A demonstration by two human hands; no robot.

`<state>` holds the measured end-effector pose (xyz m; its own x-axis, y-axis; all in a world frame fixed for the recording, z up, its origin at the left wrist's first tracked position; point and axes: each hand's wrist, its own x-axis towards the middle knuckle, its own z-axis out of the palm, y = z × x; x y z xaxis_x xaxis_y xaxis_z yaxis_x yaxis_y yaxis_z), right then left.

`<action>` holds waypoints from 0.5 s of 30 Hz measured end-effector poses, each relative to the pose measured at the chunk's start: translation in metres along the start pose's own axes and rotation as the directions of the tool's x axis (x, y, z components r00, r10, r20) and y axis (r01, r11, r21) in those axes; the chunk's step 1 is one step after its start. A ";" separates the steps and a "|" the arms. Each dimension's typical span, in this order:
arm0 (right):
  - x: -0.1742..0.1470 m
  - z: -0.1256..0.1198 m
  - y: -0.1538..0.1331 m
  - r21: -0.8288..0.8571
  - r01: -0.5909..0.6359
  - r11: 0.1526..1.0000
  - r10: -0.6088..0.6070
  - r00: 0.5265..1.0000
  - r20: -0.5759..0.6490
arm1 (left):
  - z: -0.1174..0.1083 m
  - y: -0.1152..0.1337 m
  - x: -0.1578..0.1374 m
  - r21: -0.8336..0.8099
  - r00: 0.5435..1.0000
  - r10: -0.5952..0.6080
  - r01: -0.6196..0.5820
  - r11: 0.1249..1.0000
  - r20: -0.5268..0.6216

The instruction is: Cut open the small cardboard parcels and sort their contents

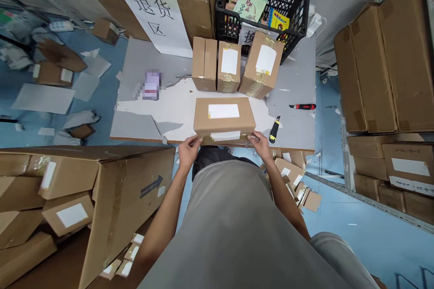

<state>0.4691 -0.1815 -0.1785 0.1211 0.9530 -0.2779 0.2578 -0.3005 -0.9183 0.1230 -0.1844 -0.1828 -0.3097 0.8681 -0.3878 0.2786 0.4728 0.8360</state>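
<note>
A brown cardboard box [224, 128] lies at the table's front edge, with white labels on its top and on the side facing me. My left hand [190, 150] pinches its lower left corner, thumb and fingertips together. At the lower right corner, my right hand [261, 144] grips in the same way. Just right of the box lies a yellow and black utility knife [275, 130]. A red and black utility knife [303, 106] rests farther right. Three smaller cartons stand behind the box, among them a labelled carton [229, 62] in the middle.
A black plastic crate [294, 11] with small colourful packs and a big open carton [200, 13] stand at the back. Left of me is a large carton [132, 198] full of boxes. Stacked cartons [383, 63] fill the right side. Boxes and paper litter the floor.
</note>
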 end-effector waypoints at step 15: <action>0.063 0.002 0.001 0.013 -0.006 1.000 0.007 0.995 -0.096 | -0.002 0.068 0.027 0.129 0.963 0.242 -0.227 0.965 -0.118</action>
<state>0.4747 -0.1211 -0.1974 0.2142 0.9426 -0.2560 0.2446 -0.3056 -0.9202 0.1319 -0.1293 -0.1358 -0.3386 0.9325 -0.1254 0.4561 0.2793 0.8449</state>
